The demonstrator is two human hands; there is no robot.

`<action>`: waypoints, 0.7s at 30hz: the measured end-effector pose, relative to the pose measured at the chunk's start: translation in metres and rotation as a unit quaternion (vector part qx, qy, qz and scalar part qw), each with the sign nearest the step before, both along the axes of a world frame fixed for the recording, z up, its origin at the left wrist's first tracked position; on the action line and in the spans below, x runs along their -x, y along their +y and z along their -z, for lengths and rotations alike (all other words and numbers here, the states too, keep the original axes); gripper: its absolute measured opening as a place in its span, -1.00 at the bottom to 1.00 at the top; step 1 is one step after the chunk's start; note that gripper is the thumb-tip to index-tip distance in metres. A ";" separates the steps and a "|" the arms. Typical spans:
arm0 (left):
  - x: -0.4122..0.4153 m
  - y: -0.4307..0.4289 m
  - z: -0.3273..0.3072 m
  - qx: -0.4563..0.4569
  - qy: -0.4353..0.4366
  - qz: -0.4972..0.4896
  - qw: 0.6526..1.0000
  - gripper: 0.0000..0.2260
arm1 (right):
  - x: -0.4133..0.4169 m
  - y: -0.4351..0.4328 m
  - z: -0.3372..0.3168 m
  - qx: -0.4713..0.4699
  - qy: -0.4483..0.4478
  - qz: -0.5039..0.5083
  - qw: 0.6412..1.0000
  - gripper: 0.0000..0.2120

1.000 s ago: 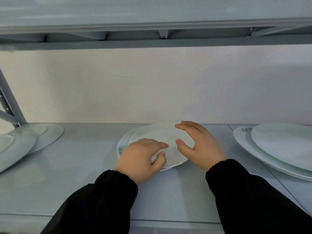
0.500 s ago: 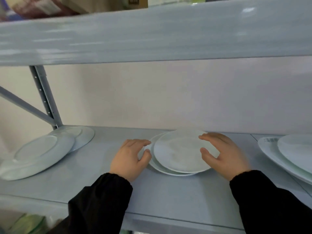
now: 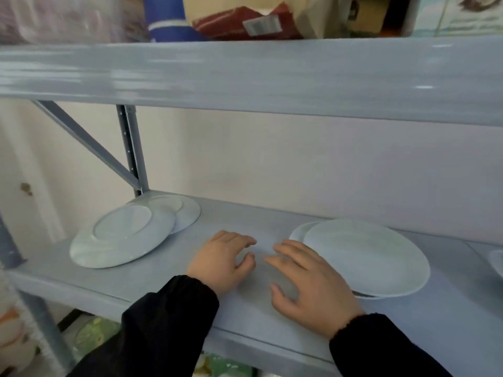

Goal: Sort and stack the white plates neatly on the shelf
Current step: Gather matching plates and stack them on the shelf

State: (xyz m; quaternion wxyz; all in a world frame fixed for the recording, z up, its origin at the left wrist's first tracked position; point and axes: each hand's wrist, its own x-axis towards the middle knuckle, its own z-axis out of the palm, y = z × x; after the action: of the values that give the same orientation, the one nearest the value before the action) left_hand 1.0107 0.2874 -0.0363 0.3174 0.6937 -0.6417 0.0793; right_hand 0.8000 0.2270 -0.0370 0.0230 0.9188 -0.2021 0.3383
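flanking the left hand (image 3: pixel 220 261) and right hand (image 3: pixel 313 287), both grips loose and empty, lie base-up plates (image 3: pixel 122 236) and stacked plates (image 3: pixel 364 257).

Black long sleeves (image 3: pixel 168 322) — gathered elastic cuffs — hands (image 3: pixel 223 261) bare.

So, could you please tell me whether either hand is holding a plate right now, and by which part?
Nothing is held. Both the left hand and the right hand lie open over the shelf, between the left plates and the right plates.
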 end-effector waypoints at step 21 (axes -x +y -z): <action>-0.192 0.065 -0.017 -0.211 -0.111 -0.203 0.950 -0.28 | -0.114 0.014 0.010 -0.071 0.039 0.043 0.996 -0.59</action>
State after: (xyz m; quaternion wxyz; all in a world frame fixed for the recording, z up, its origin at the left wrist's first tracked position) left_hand 1.2023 0.3528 -0.0190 0.0671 0.8471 -0.5208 0.0813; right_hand 0.9145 0.2415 -0.0474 -0.0195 0.9212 -0.2636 0.2855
